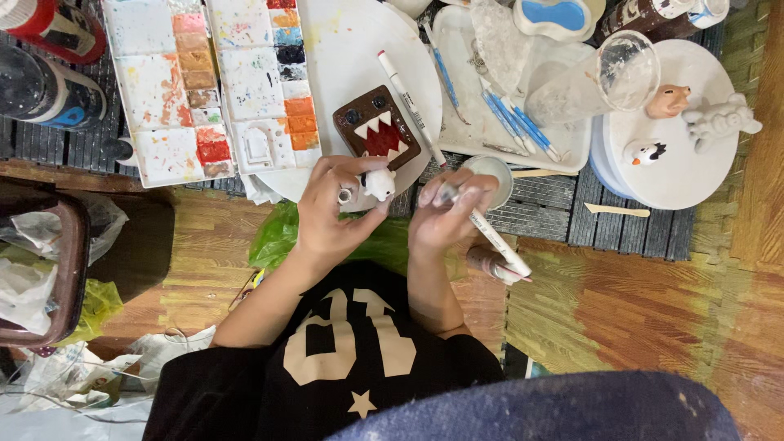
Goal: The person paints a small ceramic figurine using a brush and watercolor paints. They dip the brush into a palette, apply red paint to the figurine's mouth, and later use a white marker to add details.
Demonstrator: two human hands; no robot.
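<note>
Left hand (331,214) closed in a grip on a small white figurine (380,184), pinched between thumb and fingers just above the near edge of a round white board (347,49). Right hand (449,214) closed around a white marker pen (490,237), tip end near the figurine, barrel slanting down and away to the right. Just beyond the figurine, on the board, a brown square monster figure (377,126) with white jagged teeth and a red mouth, and beside it a second white pen (407,94) lying diagonally. Left of the board, two white paint palettes (208,82) stained with orange, red and brown. To the right, a white tray (457,82) with blue-handled brushes (514,118) and a clear plastic cup (604,82) tipped over it. Farther right, a round white stand (694,163) bearing a tan animal head (668,100), a grey bear shape (723,121) and a small penguin (645,153). Under all, a dark slatted surface (555,208); green plastic bag (278,233) beneath the wrists.
</note>
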